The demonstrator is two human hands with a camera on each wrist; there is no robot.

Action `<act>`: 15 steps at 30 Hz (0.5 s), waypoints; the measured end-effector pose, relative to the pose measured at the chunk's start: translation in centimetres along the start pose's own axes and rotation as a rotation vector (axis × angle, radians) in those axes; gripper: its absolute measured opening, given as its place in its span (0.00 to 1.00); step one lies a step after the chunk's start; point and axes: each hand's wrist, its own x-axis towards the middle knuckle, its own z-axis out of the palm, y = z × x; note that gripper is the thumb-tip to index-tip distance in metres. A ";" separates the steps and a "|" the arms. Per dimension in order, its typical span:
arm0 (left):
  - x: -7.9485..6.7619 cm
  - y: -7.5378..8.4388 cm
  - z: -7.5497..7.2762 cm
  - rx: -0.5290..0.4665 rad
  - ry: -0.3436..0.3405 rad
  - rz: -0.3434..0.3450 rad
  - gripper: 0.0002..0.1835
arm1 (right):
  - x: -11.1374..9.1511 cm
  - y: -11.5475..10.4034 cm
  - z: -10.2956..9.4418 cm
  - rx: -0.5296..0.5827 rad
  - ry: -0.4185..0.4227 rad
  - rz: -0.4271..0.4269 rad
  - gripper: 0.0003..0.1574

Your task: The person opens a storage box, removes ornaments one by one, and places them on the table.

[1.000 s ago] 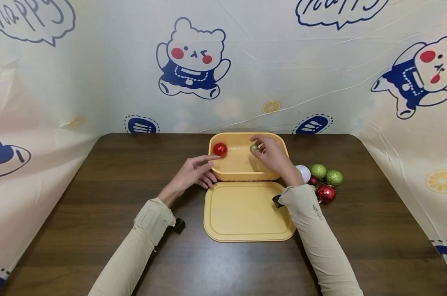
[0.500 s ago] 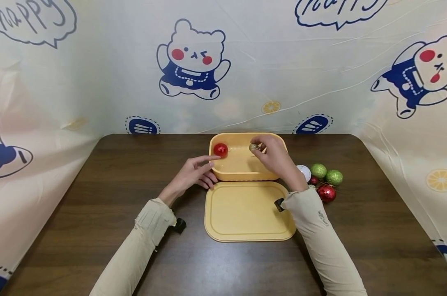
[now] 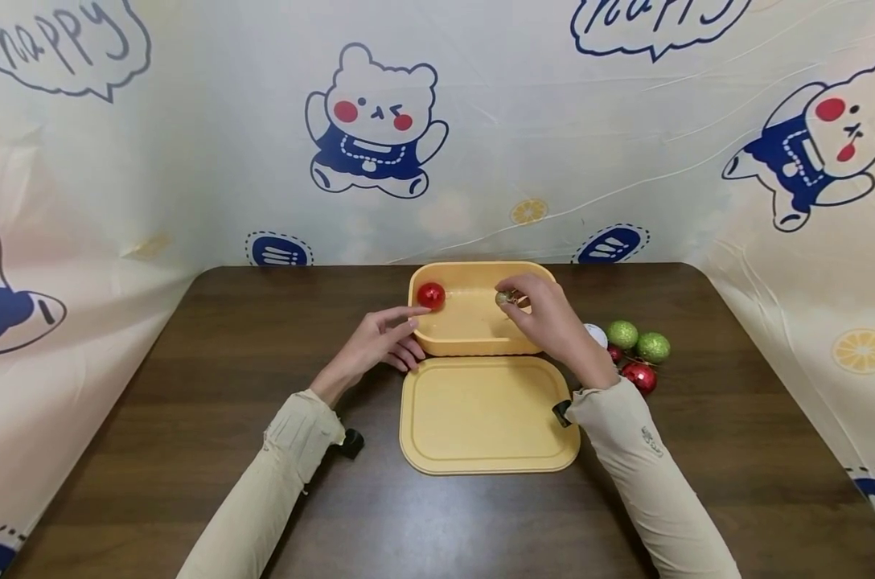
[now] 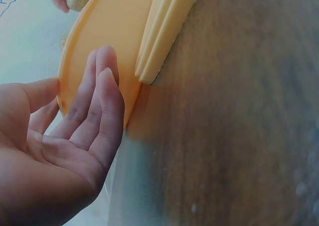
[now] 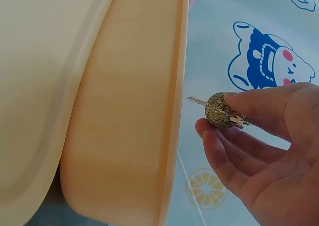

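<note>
A small gold glitter Christmas ball (image 5: 219, 110) with a metal cap and gold cord is pinched between the thumb and fingers of my right hand (image 3: 549, 318). That hand is over the right part of a yellow plastic box (image 3: 474, 346). Inside the box, at its left end, lies a shiny red Christmas ball (image 3: 431, 296). My left hand (image 3: 375, 342) is at the box's left front corner, fingers loosely extended; in the left wrist view the thumb and fingers lie against the box wall. A flat yellow lid (image 3: 490, 414) lies directly in front of the box.
Right of the box sits a cluster of balls: green glitter balls (image 3: 653, 347), a shiny red ball (image 3: 638, 377), a small dark red one (image 3: 614, 353) and a white ball (image 3: 597, 334) partly hidden by the right arm. A printed curtain (image 3: 481, 161) hangs behind the wooden table (image 3: 264, 322).
My right hand has shifted slightly right and toward me, still pinching the gold ball, whose tilt has changed. The left hand stays in place. The head view has tipped a little.
</note>
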 end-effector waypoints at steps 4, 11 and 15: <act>0.0 -0.1 0.0 0.001 0.001 0.002 0.23 | -0.6 0.1 -0.3 -0.017 0.012 -0.008 0.14; 0.0 0.0 0.0 0.005 0.001 0.004 0.23 | -2.2 0.4 -1.2 -0.053 0.008 0.009 0.16; 0.0 0.0 0.1 -0.002 0.001 0.004 0.23 | -3.3 0.7 -2.0 -0.073 0.010 0.023 0.17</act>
